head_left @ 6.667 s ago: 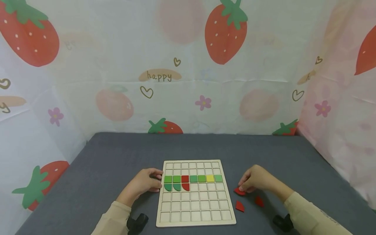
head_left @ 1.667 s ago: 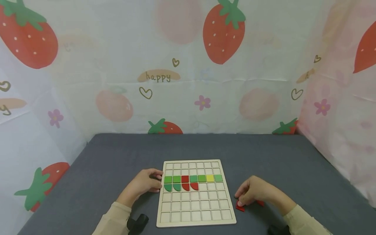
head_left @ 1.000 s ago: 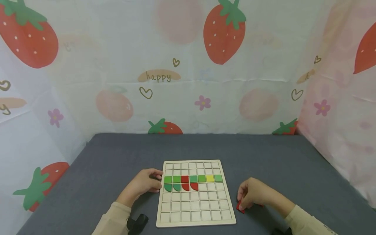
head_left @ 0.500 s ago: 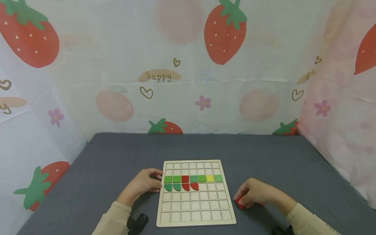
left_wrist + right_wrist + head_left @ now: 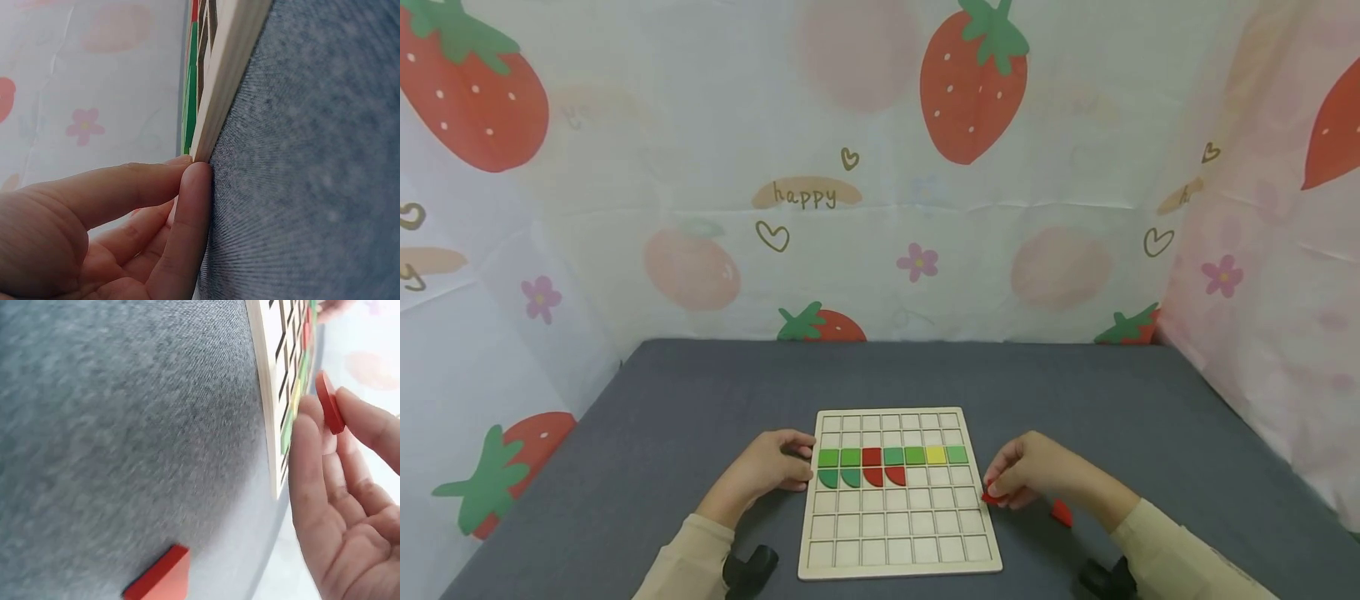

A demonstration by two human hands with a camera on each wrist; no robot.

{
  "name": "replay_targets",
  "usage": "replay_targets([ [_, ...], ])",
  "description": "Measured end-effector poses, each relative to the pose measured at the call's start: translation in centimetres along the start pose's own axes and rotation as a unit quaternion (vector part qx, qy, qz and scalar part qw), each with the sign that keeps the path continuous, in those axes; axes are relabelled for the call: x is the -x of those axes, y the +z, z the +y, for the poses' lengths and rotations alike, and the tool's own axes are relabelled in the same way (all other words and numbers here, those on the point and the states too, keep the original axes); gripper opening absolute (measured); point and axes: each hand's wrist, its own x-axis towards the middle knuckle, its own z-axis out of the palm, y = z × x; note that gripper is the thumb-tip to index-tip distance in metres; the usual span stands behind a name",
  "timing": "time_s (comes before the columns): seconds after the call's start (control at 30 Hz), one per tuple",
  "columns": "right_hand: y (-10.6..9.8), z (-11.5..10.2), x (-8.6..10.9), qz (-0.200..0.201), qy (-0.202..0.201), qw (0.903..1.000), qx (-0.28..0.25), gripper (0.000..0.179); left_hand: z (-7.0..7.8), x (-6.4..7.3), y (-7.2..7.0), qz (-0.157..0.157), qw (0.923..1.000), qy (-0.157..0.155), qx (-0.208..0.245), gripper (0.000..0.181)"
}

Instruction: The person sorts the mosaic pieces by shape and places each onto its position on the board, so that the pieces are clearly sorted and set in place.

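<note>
A pale wooden grid board (image 5: pixel 898 527) lies on the table. One row holds square tiles: green, red and one yellow (image 5: pixel 936 455). In the row below sit two green quarter-round tiles (image 5: pixel 828 477) and two red ones (image 5: pixel 896 476). At the board's left edge, my left hand (image 5: pixel 767 463) grips the rim; thumb and finger meet on the wood (image 5: pixel 215 94) in the left wrist view. My right hand (image 5: pixel 1037 468) pinches a red quarter-round tile (image 5: pixel 329 403) between thumb and fingers, right at the board's right edge.
Another red quarter-round tile (image 5: pixel 1062 513) lies on the dark grey cloth (image 5: pixel 730 375), to the right of the board and below my right hand. A light curtain printed with strawberries (image 5: pixel 973 92) stands behind the table and along both sides.
A red tile went into the lower row's fourth cell. My right hand then picked up another red tile and carried it up and left to the board's edge. My left hand stayed put.
</note>
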Motion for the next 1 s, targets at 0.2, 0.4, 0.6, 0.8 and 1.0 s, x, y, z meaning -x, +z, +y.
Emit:
replay_targets([
  [0.2,0.9,-0.9,-1.0,0.042,0.011,0.9989,0.02,0.015,0.0,0.0,0.0,0.002,1.0,0.0,-0.002,0.049],
  [0.4,1.6,-1.7,-2.0,0.047,0.005,0.9989,-0.003,0.014,0.0,-0.1,0.0,0.004,1.0,-0.003,-0.002,0.049],
  [0.6,2.3,-2.3,-2.9,0.052,0.009,0.9985,-0.013,0.014,-0.1,-0.1,0.0,0.005,1.0,-0.007,0.001,0.049],
  [0.8,3.0,-2.5,-3.9,0.067,0.018,0.9972,-0.028,0.012,-0.1,-0.1,0.1,0.002,1.0,-0.001,0.001,0.05],
  [1.0,3.9,-2.9,-4.9,0.077,0.027,0.9963,-0.029,0.01,-0.1,-0.2,0.1,0.0,1.0,0.0,0.001,0.05],
])
